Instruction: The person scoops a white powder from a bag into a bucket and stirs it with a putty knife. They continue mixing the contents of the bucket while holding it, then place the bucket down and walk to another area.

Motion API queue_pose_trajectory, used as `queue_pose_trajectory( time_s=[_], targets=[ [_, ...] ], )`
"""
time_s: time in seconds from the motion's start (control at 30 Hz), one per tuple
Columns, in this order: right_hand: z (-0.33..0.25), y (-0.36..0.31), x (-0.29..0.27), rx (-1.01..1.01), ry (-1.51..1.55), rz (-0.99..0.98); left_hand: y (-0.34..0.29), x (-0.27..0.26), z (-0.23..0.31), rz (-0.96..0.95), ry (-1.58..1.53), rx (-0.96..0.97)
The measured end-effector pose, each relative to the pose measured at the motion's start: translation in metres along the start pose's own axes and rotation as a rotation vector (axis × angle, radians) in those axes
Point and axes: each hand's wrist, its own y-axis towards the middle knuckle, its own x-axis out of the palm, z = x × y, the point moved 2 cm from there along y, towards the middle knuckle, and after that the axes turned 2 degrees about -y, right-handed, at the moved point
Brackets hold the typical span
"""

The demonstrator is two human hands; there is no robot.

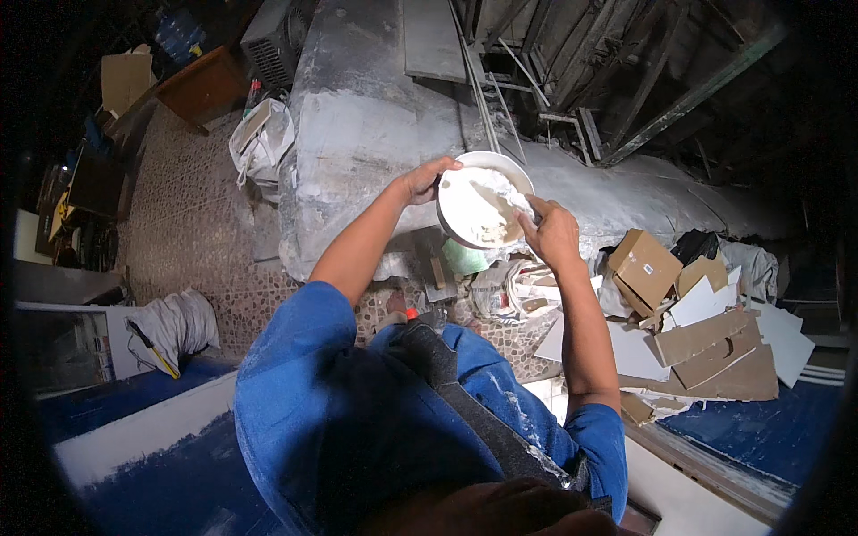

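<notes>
Bowl (508,166) of white material (475,201) between 2 hands (left hand (424,180) tight on its rim, right hand (554,234) around something dark (535,215)).

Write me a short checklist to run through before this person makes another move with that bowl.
1. Left hand on the bowl: ok, gripping its rim.
2. White material in the bowl: ok, plainly there.
3. Right hand in position: ok, at the bowl's right side.
4. What the right hand grips: cannot tell, mostly hidden.
5. Space on the right free of clutter: not ok, a cardboard box sits there.
</notes>
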Motion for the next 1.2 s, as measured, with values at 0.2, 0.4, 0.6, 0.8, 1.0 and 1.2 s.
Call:
queue_pose_trajectory(
  time_s=[0.2,0.4,0.6,0.8,1.0,1.2],
  targets=[
    [0.009,-0.002,0.01,0.092,0.133,-0.299,0.007,0.005,0.0,-0.053,0.195,-0.094],
    [0.04,-0.015,0.051,0.304,0.367,-0.424,0.028,0.03,-0.015,-0.006,-0.024,0.039],
    [0.057,-0.015,0.073,0.554,0.566,-0.268,0.021,0.042,-0.088,0.231,-0.008,0.448],
    [-0.004,-0.019,0.042,0.369,-0.016,-0.215,0.025,0.041,-0.103,0.387,-0.174,0.54],
    [-0.035,-0.033,-0.006,-0.037,-0.28,-0.132,0.008,0.041,-0.072,0.394,-0.465,0.369],
    [-0.034,-0.032,-0.005,-0.185,-0.284,-0.116,0.012,0.032,-0.068,0.371,-0.506,0.296]
  ],
)
